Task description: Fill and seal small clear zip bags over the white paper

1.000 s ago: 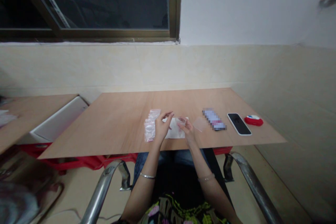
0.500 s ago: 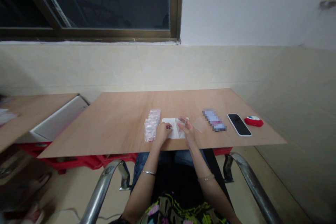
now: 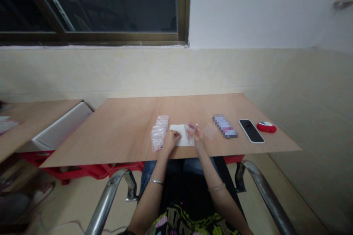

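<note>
A white sheet (image 3: 176,129) lies on the wooden table in front of me. My left hand (image 3: 171,139) rests at its left side with the fingertips pinched together; whatever is between them is too small to make out. Above the sheet's right part, my right hand (image 3: 198,136) holds a clear plastic bag (image 3: 189,130) between thumb and fingers. Left of my left hand is an overlapping row of small clear plastic bags (image 3: 158,134). More clear plastic (image 3: 210,131) lies flat just right of my right hand.
A blurred-out phone-like object (image 3: 224,125), a smartphone with a white edge (image 3: 251,131) and a red item with a white and blue top (image 3: 266,127) lie to the right on the table (image 3: 124,125). Metal armrests (image 3: 110,198) flank me. Another table (image 3: 55,112) stands at left.
My left hand's fingertips have shifted very slightly over the sheet. My right hand still holds the clear bag in about the same place. The view has tilted a little.
</note>
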The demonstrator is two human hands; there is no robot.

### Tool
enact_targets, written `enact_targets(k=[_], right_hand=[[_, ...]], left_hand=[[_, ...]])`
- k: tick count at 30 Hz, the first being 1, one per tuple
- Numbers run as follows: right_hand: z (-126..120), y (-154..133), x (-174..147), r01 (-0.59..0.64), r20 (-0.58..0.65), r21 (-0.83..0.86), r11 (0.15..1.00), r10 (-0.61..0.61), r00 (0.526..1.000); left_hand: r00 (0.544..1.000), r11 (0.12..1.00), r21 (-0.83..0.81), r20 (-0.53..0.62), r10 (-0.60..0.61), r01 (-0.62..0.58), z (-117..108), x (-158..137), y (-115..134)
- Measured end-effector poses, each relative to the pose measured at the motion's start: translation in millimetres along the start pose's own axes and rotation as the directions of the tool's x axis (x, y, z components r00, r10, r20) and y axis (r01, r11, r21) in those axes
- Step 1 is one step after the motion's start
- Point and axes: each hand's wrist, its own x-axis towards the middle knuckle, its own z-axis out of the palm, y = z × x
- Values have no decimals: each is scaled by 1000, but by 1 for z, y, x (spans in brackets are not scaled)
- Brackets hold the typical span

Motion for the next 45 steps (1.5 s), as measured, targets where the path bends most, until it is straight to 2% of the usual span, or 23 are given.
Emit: enact_targets(k=[3,6,10,13,18,22,25,29,32,34,38,45], right_hand=[[-1,1,1,11,-13,13,1000,-11,1000],[-2,1,1,10,-14,17,1000,-10,1000],[-2,-2,0,-22,5,28,999,22,1000],[1,-4,-1,-16,4,11,1000,16,1000],[3,-5,-2,-18,36,-8,1000,18,999],[3,-5,-2,34,79,-19,999,-32,996],[3,-5,-2,55,88,-23,998,-53,995],[3,-8,-3,47,72,-85,995,-41,997],[2,-8,-3,24,61,-94,995,-19,998],[2,-6,-2,5,50,-75,997,-2,999],[0,-2,0,-30,4,-121,992,30,1000],[-1,-7,-2,21,59,-144,989,-12,998]], left_hand=[[999,999,-49,-37,19,-21,-5,1,5],[992,979,-198,-122,19,-43,-18,2,16],[959,921,-384,-280,-46,-68,-44,3,44],[940,899,-421,-340,-33,-121,-61,1,68],[952,901,-394,-300,59,-180,-67,-4,87],[963,922,-307,-202,179,-236,-64,-7,90],[961,923,-299,-204,185,-241,-62,-6,89],[944,901,-397,-327,38,-174,-55,0,78],[925,911,-402,-374,-69,-94,-44,3,60],[939,931,-365,-323,-116,-10,-36,4,46],[976,959,-252,-138,-170,132,-20,2,25],[968,972,15,-95,-231,233,-4,-2,14]])
